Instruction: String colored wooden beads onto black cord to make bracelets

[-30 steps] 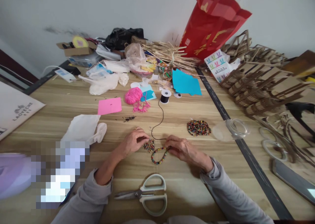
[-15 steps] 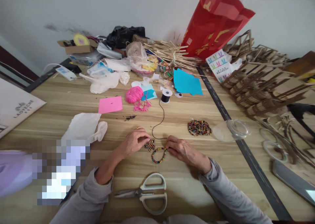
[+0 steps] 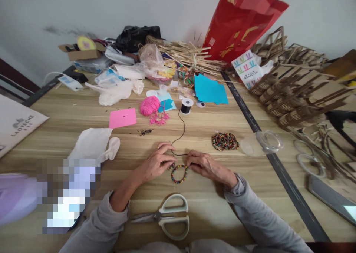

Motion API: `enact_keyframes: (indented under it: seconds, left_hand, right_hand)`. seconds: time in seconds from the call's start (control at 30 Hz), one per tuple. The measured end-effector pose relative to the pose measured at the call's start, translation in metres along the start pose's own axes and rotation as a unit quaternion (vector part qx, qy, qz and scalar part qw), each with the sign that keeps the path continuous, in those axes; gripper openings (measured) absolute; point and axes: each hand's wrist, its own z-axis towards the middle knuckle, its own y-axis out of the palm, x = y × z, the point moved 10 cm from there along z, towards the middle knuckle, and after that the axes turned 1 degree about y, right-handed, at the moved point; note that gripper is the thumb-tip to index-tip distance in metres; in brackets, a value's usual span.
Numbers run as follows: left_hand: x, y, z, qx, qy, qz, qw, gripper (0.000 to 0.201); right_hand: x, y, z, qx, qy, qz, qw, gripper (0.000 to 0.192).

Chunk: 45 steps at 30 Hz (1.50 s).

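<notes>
- Desk (image 3: 217, 205): wood-grained, a dark strip (image 3: 247, 114) running right of the spool (image 3: 186, 107).
- Yarn (image 3: 150, 105): left of the spool.
- Pink paper (image 3: 122, 118): farther left.
- Bead loop (image 3: 178, 182): in front of the spool.
- Scissors (image 3: 159, 216): well in front.
- Bead strands (image 3: 224, 141): front-right.

Grey sleeves (image 3: 263, 216) — wrinkled, bunched cuffs (image 3: 120, 208), gold-toned ring (image 3: 158, 147)

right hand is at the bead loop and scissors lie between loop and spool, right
The scissors don't lie between the bead loop and spool: the head view shows them on the loop's near side, toward the person. The right hand is at the loop.
</notes>
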Motion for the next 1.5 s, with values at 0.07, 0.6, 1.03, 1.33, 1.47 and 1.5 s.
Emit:
enact_keyframes:
  seconds: [0.07, 0.6, 1.03, 1.33, 1.47, 1.5]
  left_hand:
    - [0.0, 0.004, 0.0, -0.014, 0.003, -0.001, 1.0, 0.023]
    - [-0.004, 0.011, -0.003, -0.043, 0.008, 0.009, 0.999, 0.027]
    - [-0.002, 0.018, -0.002, -0.069, 0.006, 0.024, 0.997, 0.031]
    - [0.012, 0.023, 0.001, -0.059, 0.04, 0.077, 0.994, 0.048]
    - [0.013, 0.023, 0.002, -0.057, 0.044, 0.094, 0.993, 0.044]
    - [0.013, 0.023, 0.002, -0.059, 0.043, 0.098, 0.993, 0.043]
  right_hand:
    - [0.001, 0.0, 0.0, 0.006, -0.002, 0.008, 1.0, 0.016]
    - [0.004, 0.003, -0.002, 0.008, 0.002, -0.014, 1.0, 0.012]
    - [0.007, 0.005, -0.001, 0.009, 0.0, -0.012, 1.0, 0.013]
    - [0.009, 0.008, -0.002, 0.004, 0.001, -0.021, 1.0, 0.011]
    - [0.011, 0.01, -0.002, 0.002, 0.005, -0.024, 1.0, 0.011]
    - [0.012, 0.01, -0.002, 0.001, 0.004, -0.023, 1.0, 0.011]
